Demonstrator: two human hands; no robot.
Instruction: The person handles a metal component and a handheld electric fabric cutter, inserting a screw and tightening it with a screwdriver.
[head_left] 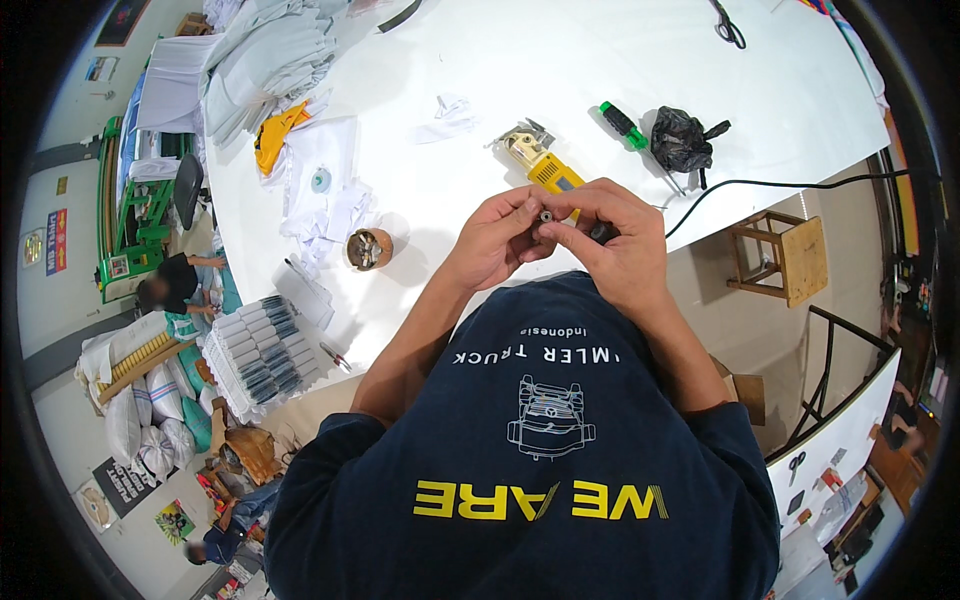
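Note:
My left hand [496,240] and my right hand [615,240] meet over the white table [390,150], fingers closed on a small round metal part [546,217] pinched between them. A dark piece [603,231] also shows under my right fingers, too hidden to make out. Just beyond my hands lies a yellow electric cutter [540,163] with a metal head, partly hidden by them. To its right are a green-and-black screwdriver [622,125] and a crumpled black plastic bag [682,140]. A brown cup [368,249] holding several small metal pieces stands to the left of my hands.
White cloth [310,190], yellow cloth [275,135] and bundled rolls [250,355] lie left, scissors [730,30] at the far right. A black cable [790,184] crosses the table's right edge near a wooden stool [775,260]. Two people [175,285] [220,530] are at the left.

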